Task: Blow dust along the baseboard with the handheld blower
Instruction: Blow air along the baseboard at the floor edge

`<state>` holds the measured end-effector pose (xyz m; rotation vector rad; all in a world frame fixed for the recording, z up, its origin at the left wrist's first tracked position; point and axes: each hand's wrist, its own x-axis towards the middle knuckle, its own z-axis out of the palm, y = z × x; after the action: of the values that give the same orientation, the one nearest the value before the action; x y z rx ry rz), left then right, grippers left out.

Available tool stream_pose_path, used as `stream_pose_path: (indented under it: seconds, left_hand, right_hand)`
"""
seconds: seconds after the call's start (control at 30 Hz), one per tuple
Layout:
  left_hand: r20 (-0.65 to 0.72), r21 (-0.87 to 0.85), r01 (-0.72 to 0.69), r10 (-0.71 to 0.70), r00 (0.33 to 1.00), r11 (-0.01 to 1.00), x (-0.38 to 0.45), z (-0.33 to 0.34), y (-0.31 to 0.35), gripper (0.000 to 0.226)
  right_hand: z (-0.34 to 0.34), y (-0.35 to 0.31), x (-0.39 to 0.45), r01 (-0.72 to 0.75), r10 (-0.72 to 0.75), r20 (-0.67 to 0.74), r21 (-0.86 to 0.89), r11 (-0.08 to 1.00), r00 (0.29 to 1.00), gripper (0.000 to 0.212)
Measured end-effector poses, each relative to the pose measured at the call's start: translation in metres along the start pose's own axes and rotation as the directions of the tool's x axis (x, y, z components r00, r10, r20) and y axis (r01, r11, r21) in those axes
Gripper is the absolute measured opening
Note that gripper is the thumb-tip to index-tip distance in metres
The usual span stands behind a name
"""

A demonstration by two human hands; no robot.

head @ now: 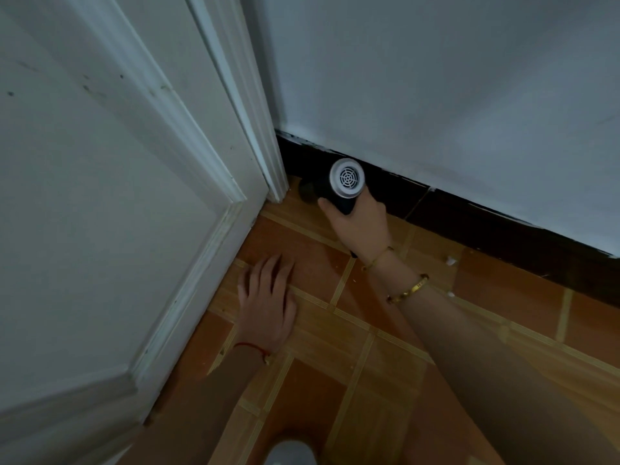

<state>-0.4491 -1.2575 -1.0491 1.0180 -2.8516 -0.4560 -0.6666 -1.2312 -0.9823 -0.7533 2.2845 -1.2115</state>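
Down at the corner by the white door frame (pixel 268 152), the right hand (pixel 360 226) is wrapped closed around the dark grip of the handheld blower (pixel 339 187), whose white grilled intake faces the camera while its nozzle points toward the foot of the frame, close against the black baseboard (pixel 469 219). Meanwhile the left hand (pixel 268 303) lies palm-down on the orange tiled floor (pixel 385 364) near the door frame, fingers spread and holding nothing.

My right grip (pixel 360 223) hides the dark handheld blower's (pixel 339 193) handle; its nozzle blurs into the black baseboard (pixel 469 219). A pale rounded object (pixel 290 453) is cut off below.
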Motion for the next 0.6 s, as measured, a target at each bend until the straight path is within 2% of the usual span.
stream_pose_path:
  seconds: [0.1, 0.27, 0.47, 0.6]
  left_hand:
    - [-0.003, -0.011, 0.0, 0.0, 1.0, 1.0, 0.0, 0.0, 0.0, 0.052]
    - [-0.003, -0.011, -0.001, 0.001, 1.0, 1.0, 0.001, 0.001, -0.001, 0.053]
    - [-0.021, -0.006, -0.014, 0.014, 1.0, 1.0, 0.0, 0.002, -0.002, 0.053]
    - [-0.023, -0.003, -0.02, 0.02, 1.0, 1.0, 0.0, 0.002, -0.002, 0.053]
  right_hand:
    - [-0.014, 0.006, -0.006, -0.042, 0.041, -0.027, -0.042, 0.998, 0.999, 0.071]
    - [-0.034, 0.018, -0.023, -0.082, 0.079, -0.092, -0.026, 0.996, 0.993, 0.062]
    - [-0.015, 0.003, -0.005, -0.048, 0.048, 0.012, -0.008, 0.999, 0.999, 0.067]
    - [-0.028, 0.008, -0.012, -0.069, 0.068, -0.02, -0.047, 0.997, 0.997, 0.064]
